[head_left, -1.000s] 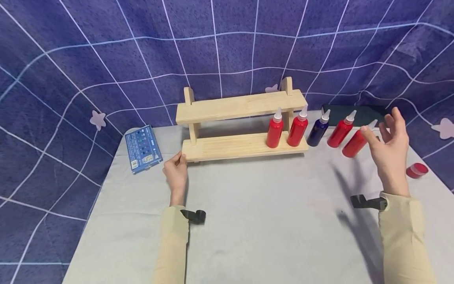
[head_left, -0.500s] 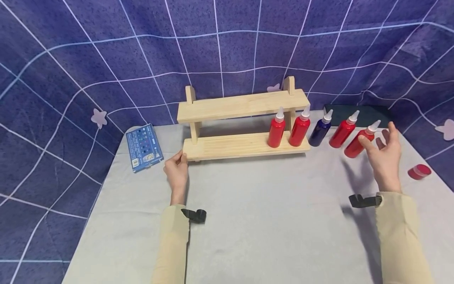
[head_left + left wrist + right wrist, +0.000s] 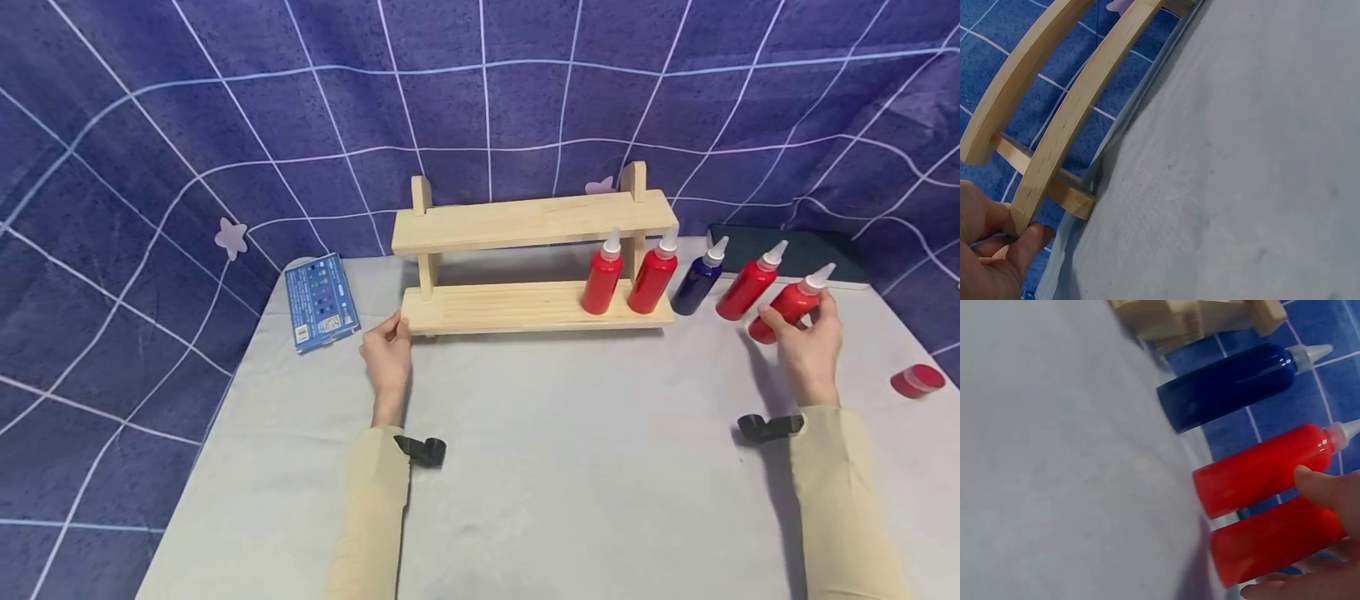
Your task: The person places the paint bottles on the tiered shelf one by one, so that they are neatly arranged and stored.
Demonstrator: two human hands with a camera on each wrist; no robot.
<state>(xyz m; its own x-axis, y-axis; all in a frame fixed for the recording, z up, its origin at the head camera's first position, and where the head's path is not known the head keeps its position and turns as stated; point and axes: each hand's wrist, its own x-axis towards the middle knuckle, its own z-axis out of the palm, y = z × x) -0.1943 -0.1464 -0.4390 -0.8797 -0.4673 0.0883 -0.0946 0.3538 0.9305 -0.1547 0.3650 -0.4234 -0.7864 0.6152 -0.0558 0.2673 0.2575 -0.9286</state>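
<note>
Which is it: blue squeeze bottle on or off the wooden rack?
Off. The blue squeeze bottle stands on the pale tablecloth beside the wooden rack; the right wrist view shows a gap between them.

Right hand (image 3: 1342,499) gripping lower red bottle (image 3: 1269,540); upper red bottle (image 3: 1257,472) just beside; blue bottle (image 3: 1229,387), wooden shelf (image 3: 1163,317) beyond

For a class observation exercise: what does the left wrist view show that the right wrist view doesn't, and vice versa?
Only the left wrist view shows the left hand pinching the end of the wooden shelf, and part of a lilac star.

Only the right wrist view shows the right hand gripping a red bottle, another red bottle and a blue bottle.

Both show part of the wooden shelf, pale tablecloth and gridded blue cloth.
</note>
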